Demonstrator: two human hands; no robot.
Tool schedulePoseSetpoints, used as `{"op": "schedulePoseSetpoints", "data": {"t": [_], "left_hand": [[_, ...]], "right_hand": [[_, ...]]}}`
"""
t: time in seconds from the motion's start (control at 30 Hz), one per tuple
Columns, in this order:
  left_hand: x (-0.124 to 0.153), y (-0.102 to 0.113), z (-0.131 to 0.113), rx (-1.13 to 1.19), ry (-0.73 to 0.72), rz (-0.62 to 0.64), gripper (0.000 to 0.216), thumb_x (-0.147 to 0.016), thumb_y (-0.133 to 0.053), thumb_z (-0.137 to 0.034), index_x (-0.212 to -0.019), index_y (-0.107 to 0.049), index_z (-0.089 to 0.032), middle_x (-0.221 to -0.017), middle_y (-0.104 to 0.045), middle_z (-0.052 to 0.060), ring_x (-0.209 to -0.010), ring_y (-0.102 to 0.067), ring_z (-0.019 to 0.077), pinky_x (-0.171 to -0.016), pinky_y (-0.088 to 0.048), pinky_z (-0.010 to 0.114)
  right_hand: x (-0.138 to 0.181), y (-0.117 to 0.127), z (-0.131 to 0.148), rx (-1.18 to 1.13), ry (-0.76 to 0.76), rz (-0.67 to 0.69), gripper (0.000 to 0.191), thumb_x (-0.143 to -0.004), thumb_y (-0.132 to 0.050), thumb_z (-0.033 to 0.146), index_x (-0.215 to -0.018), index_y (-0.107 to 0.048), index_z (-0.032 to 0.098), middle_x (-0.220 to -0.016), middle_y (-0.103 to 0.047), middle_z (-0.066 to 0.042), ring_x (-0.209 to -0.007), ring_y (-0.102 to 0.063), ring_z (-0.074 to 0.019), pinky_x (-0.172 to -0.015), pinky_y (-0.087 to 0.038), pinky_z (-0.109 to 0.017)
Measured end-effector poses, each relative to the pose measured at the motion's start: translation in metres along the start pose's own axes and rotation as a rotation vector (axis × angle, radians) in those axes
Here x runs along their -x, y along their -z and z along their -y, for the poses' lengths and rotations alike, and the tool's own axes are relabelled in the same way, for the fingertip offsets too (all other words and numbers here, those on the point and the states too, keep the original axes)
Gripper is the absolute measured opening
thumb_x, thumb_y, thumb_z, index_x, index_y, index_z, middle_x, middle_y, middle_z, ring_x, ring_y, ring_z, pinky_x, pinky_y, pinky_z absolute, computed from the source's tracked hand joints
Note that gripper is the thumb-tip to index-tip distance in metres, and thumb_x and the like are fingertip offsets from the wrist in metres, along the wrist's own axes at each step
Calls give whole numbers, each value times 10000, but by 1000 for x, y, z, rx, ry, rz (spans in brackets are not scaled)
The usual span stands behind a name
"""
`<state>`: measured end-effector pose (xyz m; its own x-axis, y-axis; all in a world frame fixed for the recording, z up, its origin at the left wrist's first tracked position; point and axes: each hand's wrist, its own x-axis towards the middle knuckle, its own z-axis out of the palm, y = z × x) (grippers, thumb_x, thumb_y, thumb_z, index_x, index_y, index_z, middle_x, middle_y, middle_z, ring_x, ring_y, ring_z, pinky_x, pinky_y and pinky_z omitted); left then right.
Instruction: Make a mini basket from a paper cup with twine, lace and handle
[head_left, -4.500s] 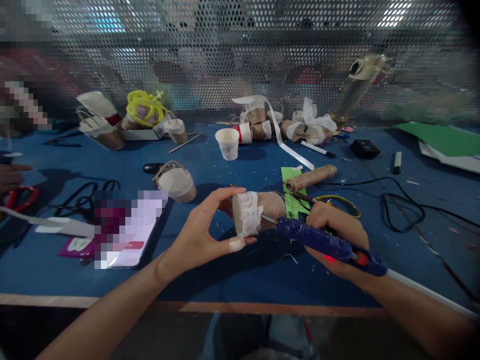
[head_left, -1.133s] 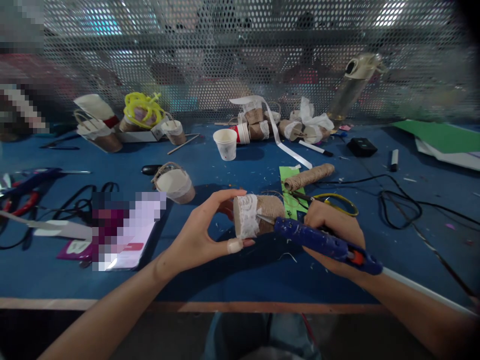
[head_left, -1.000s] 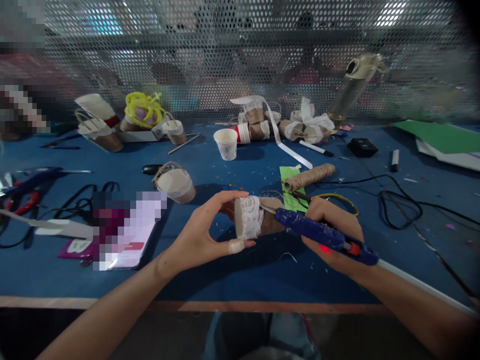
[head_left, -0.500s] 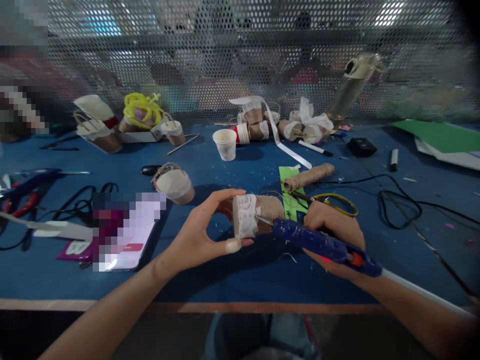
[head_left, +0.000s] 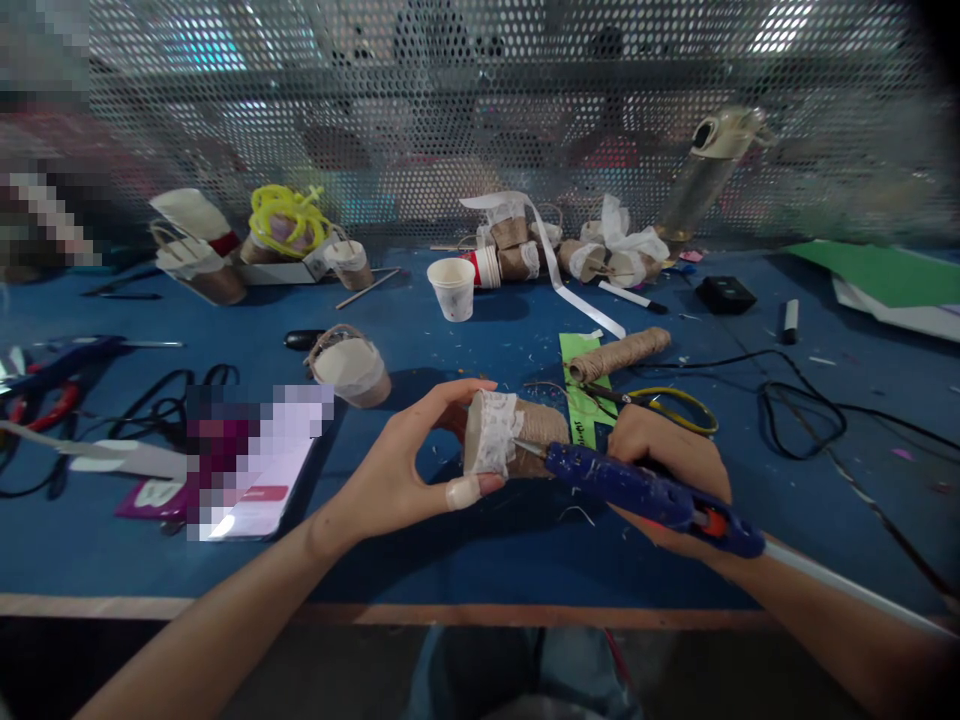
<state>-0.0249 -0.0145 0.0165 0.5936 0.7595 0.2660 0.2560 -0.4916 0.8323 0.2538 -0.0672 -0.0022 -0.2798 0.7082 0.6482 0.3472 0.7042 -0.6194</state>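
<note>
Twine-wrapped cup [head_left: 544, 425] is lying sideways above the blue table [head_left: 465, 560], axis running left-right; I'm pinching its lace [head_left: 491, 435] end with my left hand [head_left: 401, 455], while my right hand [head_left: 675, 455] is gripping the glue gun [head_left: 615, 485], nozzle facing the lace.

Two hands: one left hand [head_left: 409, 450], one right hand [head_left: 667, 445]. Two glue guns: one held gun [head_left: 622, 485], one spare gun [head_left: 71, 352]. One held cup [head_left: 536, 425]. Three upright cups with handles: a near cup [head_left: 352, 370], a far cup [head_left: 352, 268], a leftmost cup [head_left: 210, 275]. One plain cup [head_left: 454, 295], beside one cup stack [head_left: 489, 268] whose number cannot be told. Two markers: one capped marker [head_left: 632, 297], one short marker [head_left: 790, 322]. One twine roll [head_left: 621, 355], one bottle [head_left: 709, 175], one phone [head_left: 274, 505], one black box [head_left: 725, 294], one green sheet [head_left: 877, 275].
</note>
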Motion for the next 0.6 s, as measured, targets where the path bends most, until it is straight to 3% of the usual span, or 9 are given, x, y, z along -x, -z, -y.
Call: {"op": "schedulePoseSetpoints", "data": {"t": [0.37, 0.6], "left_hand": [[1, 0, 0, 1, 8, 8, 648, -806, -786, -296, -1382, -491, -254, -1296, -659, 92, -1056, -673, 249, -869, -572, 330], [2, 1, 2, 18, -1, 14, 663, -805, -791, -298, -1394, -486, -279, -1330, -640, 81, -1094, -656, 245, -881, -560, 317]], "right_hand": [[2, 0, -3, 5, -6, -46, 222, -829, -722, 211, -735, -521, 232, -676, -528, 1, -593, -523, -164, -547, -399, -326], [2, 1, -1, -1, -32, -9, 190, -811, -712, 194, -765, -531, 231, -696, -534, -3, -625, -528, -172, -570, -410, -336]]}}
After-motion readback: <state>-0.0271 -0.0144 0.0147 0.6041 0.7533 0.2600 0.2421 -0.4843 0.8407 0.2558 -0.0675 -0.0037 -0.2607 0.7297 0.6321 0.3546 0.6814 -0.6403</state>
